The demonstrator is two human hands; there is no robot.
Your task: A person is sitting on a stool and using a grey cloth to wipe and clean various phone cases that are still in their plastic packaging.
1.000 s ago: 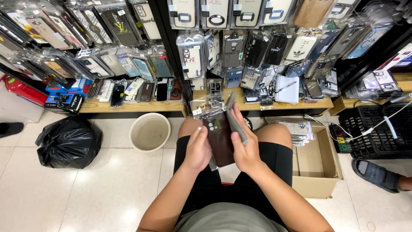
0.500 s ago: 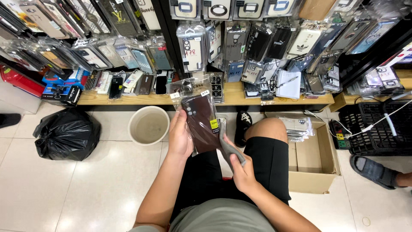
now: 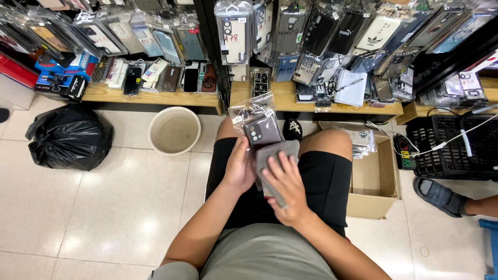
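Observation:
I sit on a low seat with both hands over my lap. My left hand (image 3: pixel 239 168) grips the left edge of a dark phone case in a clear plastic sleeve (image 3: pixel 262 129), held upright in front of me. My right hand (image 3: pixel 287 187) presses a grey cloth (image 3: pixel 275 155) flat against the lower part of that packaged case. The cloth hides the case's lower half. The sleeve's top sticks out above my fingers, crinkled and shiny.
A wooden shelf (image 3: pixel 150 96) with racks of packaged phone cases runs across the front. A beige bucket (image 3: pixel 174 130) and black rubbish bag (image 3: pixel 70 137) stand left. An open cardboard box (image 3: pixel 372 179) and black crate (image 3: pixel 459 148) are right, by another person's sandalled foot (image 3: pixel 441 196).
The packaged case came down from a raised position to my lap. My right hand moved up from below and now lays the grey cloth over the case's front.

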